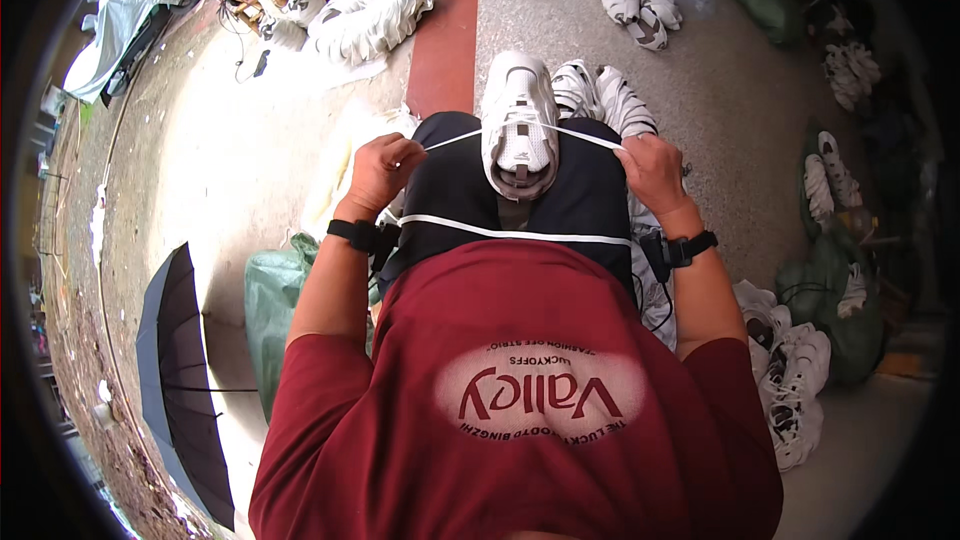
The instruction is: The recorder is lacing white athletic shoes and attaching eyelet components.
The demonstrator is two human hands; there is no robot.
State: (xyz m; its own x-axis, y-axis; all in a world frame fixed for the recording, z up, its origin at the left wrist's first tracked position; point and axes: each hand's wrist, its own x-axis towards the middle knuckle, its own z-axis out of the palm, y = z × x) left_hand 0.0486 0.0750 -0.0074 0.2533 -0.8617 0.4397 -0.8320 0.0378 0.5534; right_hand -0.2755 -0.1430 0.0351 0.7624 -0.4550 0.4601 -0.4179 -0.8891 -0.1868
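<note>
Clock: centred on shoe, 12 points away from wearer.
Strip (515,230): 6 o'clock, white, across the lap; purpose unclear.
Left hand (385,168): between 8 and 9, fingers closed, pinching lace.
Right hand (652,170): between 3 and 4, fingers closed, pinching lace's other side.
Lace (452,140): white, one strand out each side of shoe, drawn straight to the hands.
Shoe (520,110): white, at the thighs (445,180), clear of both hands.
Lacing done: lace is in, both sides out, looks like mid-tightening.
Lacing left: no bow or knot visible, so tying looks undone. Can't tell if every eyelet is threaded.
Next shoes (625,103): 2 o'clock, just past right thigh; too small to judge laces.
Side pile (800,365): between 4 and 5, white shoes, state unclear.
Far pile (375,15): 10 o'clock, more white shoes, well apart.
</note>
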